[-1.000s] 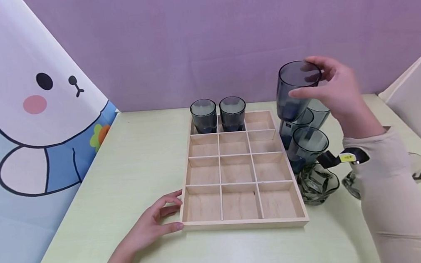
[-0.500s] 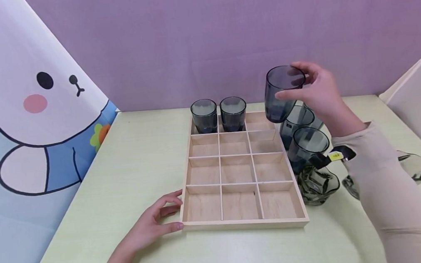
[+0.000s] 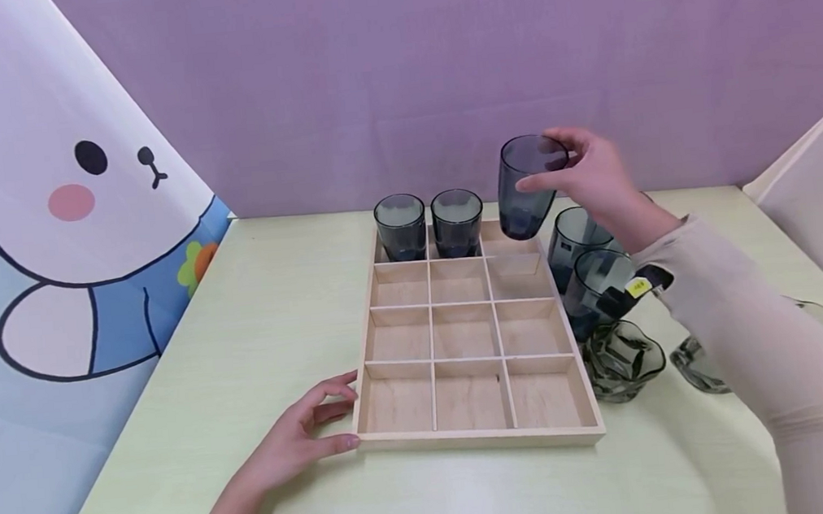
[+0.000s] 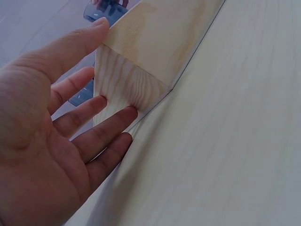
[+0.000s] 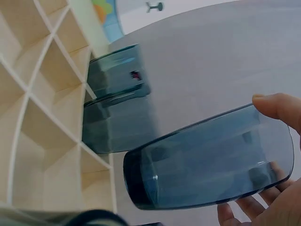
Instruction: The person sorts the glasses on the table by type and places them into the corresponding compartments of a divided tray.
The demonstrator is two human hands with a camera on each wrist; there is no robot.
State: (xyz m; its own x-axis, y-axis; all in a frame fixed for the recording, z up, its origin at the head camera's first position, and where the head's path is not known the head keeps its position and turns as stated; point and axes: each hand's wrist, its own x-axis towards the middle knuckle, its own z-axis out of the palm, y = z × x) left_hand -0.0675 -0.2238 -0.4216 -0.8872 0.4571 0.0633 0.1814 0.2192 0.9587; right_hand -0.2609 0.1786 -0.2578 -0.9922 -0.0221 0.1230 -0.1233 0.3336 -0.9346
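My right hand (image 3: 592, 180) grips a tall blue-grey glass (image 3: 524, 198) near its rim, slightly tilted, above the back right compartment of the wooden tray (image 3: 482, 438). In the right wrist view, thumb and fingers of the right hand (image 5: 277, 202) pinch the upper end of the glass (image 5: 202, 165). Two similar glasses, one (image 3: 400, 229) at the back left and another (image 3: 457, 224) at the back middle, stand upright in the tray. My left hand (image 3: 291, 439) touches the tray's left side near its front corner; in the left wrist view the fingers (image 4: 96, 136) lie against the wood.
Right of the tray stand more tall glasses (image 3: 577, 234) and a wavy glass (image 3: 622, 359). Further right, another wavy glass (image 3: 700, 366) is partly behind the right sleeve (image 3: 773, 364). A purple cloth (image 3: 294, 96) hangs behind the table (image 3: 276, 301).
My right hand has carried the tall glass leftward, from over the other glasses to over the tray's back right compartment. My left hand has stayed at the tray's side.
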